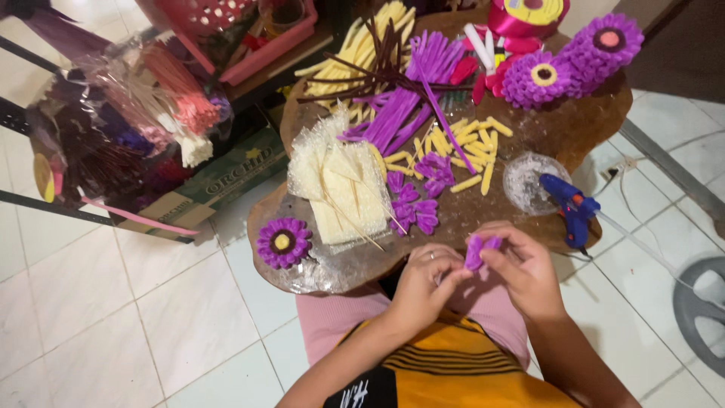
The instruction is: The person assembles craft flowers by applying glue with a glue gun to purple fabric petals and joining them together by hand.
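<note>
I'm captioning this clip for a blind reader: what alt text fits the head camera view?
Seen from above, a person's left hand and right hand pinch a small purple petal piece between them over a low wooden table strewn with purple and yellow craft strips, finished purple flowers and a blue glue gun.

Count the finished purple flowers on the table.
3. One flower sits at the table's near left edge; two lie at the far right, one beside the other. The small purple piece in the hands is unfinished; clutter may hide more.
</note>
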